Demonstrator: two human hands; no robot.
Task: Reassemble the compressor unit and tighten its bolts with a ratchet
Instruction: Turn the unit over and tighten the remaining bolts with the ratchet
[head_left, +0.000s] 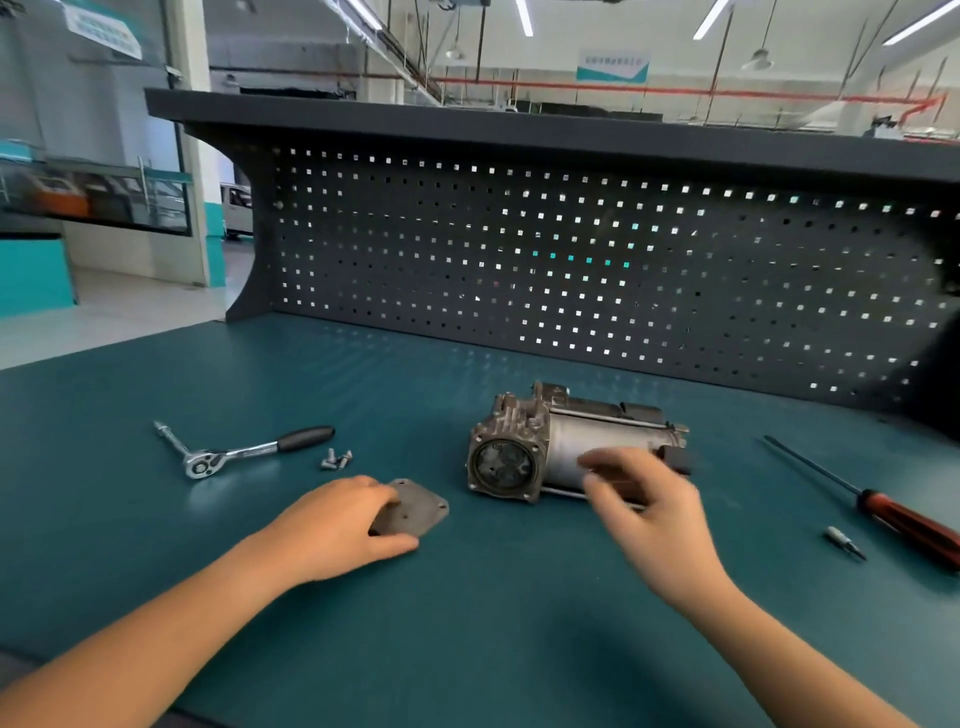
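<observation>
The compressor unit (550, 441) lies on its side in the middle of the green bench, its open round end facing me. A flat square cover plate (421, 512) lies to its left. My left hand (337, 525) grips the plate's near left edge, thumb under its front corner. My right hand (644, 504) hovers blurred in front of the compressor's cylinder, fingers loosely spread and holding nothing. A ratchet (244, 449) with a black handle lies further left, with a few loose bolts (336, 459) beside it.
A long screwdriver (883, 506) with a red-black handle lies at the right, a small bit (845, 542) in front of it. A dark pegboard (597, 270) with a shelf on top walls the back of the bench (467, 623).
</observation>
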